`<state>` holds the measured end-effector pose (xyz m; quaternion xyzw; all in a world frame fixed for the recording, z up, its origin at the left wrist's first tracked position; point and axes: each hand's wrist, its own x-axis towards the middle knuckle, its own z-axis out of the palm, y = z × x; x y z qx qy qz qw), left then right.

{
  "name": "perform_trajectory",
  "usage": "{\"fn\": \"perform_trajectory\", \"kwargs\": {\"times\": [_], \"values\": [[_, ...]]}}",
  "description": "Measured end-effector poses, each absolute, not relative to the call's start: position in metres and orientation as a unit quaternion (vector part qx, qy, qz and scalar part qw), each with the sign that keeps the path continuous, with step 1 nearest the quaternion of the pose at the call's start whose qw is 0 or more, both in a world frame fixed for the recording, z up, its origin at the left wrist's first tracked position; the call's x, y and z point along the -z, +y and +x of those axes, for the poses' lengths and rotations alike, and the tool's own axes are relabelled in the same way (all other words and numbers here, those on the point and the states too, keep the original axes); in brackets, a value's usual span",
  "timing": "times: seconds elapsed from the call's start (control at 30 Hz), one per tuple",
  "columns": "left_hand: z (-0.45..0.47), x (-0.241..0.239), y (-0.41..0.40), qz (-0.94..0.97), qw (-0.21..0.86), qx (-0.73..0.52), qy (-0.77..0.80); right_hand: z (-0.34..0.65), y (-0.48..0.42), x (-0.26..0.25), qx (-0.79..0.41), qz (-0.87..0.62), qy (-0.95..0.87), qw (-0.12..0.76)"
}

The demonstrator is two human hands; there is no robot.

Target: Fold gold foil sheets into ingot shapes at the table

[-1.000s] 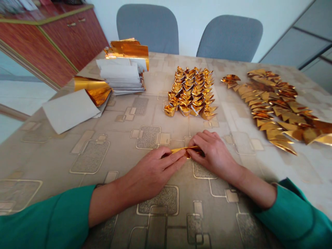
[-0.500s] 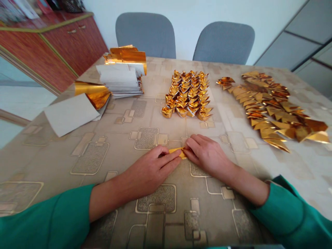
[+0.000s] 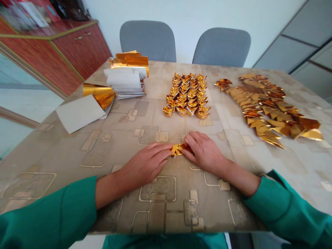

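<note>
Between my two hands, low over the table, is a small folded piece of gold foil paper (image 3: 177, 149) with creases across its middle. My left hand (image 3: 146, 160) pinches its left end with the fingers stretched together. At the other end, my right hand (image 3: 203, 150) grips it between thumb and curled fingers, hiding that end. Beyond them stand several rows of finished gold paper ingots (image 3: 187, 93), packed in a block. To the right lies a spread of flat, pointed folded gold papers (image 3: 261, 103), with a small cluster (image 3: 223, 84) at its left.
On the left sits a stack of gold-and-white paper sheets (image 3: 124, 81), with a loose white-backed sheet (image 3: 81, 113) and a curled gold sheet (image 3: 100, 94) in front. Two grey chairs (image 3: 147, 39) stand behind the patterned table (image 3: 103, 155). A wooden cabinet (image 3: 80, 52) is at the back left.
My left fingers have drawn back to the paper's left end, baring its creased middle. My right hand keeps its hold. The view has shifted slightly, showing the table's near edge.
</note>
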<state>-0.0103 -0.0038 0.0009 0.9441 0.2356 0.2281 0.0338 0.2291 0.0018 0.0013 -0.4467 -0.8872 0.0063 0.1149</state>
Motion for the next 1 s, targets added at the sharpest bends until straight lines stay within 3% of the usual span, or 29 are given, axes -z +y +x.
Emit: {"fn": "perform_trajectory", "kwargs": {"times": [0.4, 0.83, 1.0], "values": [[-0.015, -0.001, 0.0, 0.933, 0.115, -0.226, 0.255, 0.229, 0.002, 0.001, 0.009, -0.452, -0.884, 0.116], [-0.014, 0.009, -0.006, 0.969, -0.01, -0.167, 0.183, 0.227, 0.002, -0.002, 0.01, -0.459, -0.882, 0.105], [-0.011, 0.002, -0.006, 0.971, -0.013, -0.149, 0.186, 0.226, 0.003, -0.004, 0.001, -0.46, -0.882, 0.1]]}}
